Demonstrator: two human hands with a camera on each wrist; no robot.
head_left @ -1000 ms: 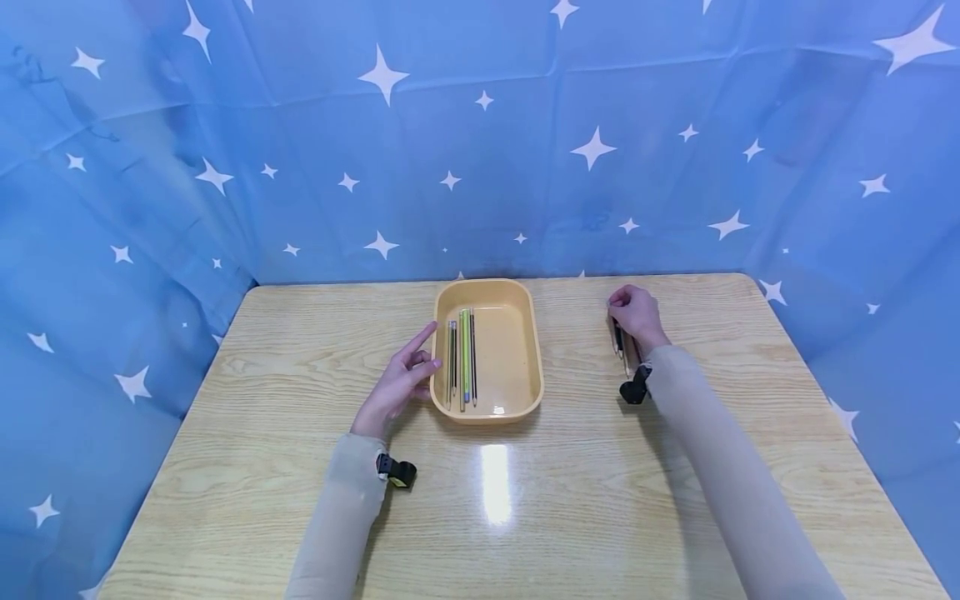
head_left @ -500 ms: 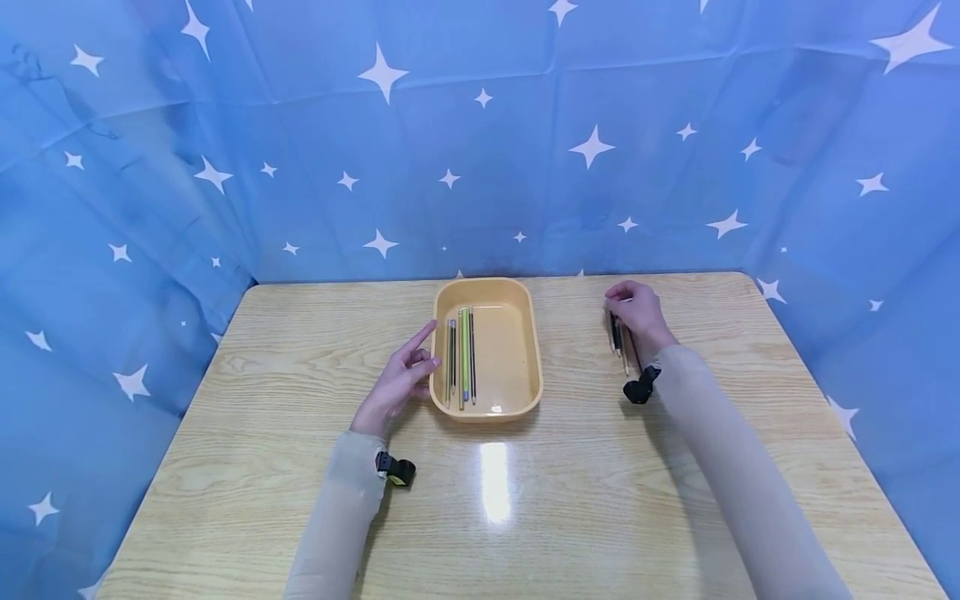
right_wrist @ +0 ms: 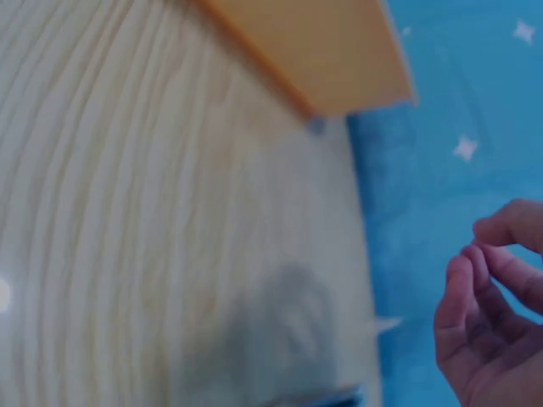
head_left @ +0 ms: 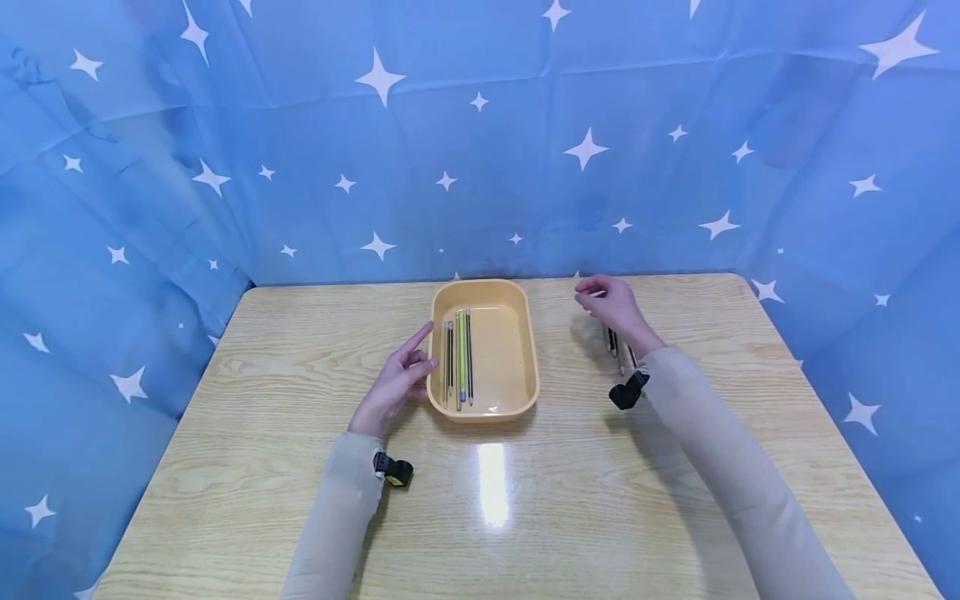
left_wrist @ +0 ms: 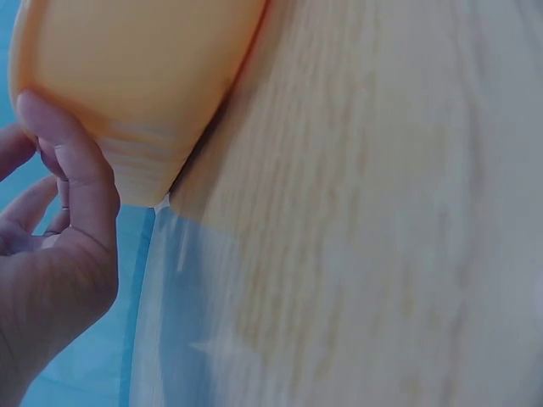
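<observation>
Below the right hand (head_left: 611, 307), toward its wrist, the loose pencils (head_left: 612, 342) lie close together on the table (head_left: 570, 467), partly hidden by that hand. It hangs above them with thumb and fingertips drawn near one another; no pencil shows between them in the head or right wrist view, though I cannot tell whether something thin is tucked inside the pinch. To the person's left of this grip, well apart, stands the orange tray (head_left: 498, 358), with a row of pencils (head_left: 460, 358) inside along the wall nearest the left hand (head_left: 396, 379). The left hand touches that wall's rim with thumb and forefinger, reaching along it rather than wrapped round it. For good handling, the left probably needs only light pressure, enough to check sliding, with its thumb clear of the nearest pencil. For the right, taking a single shaft near its middle seems surer than pinching an end, since thin barrels are apt to roll and drag a neighbour along. Should one go into the tray, laying it parallel on the bare side, away from the left thumb, ought to leave the row undisturbed.
</observation>
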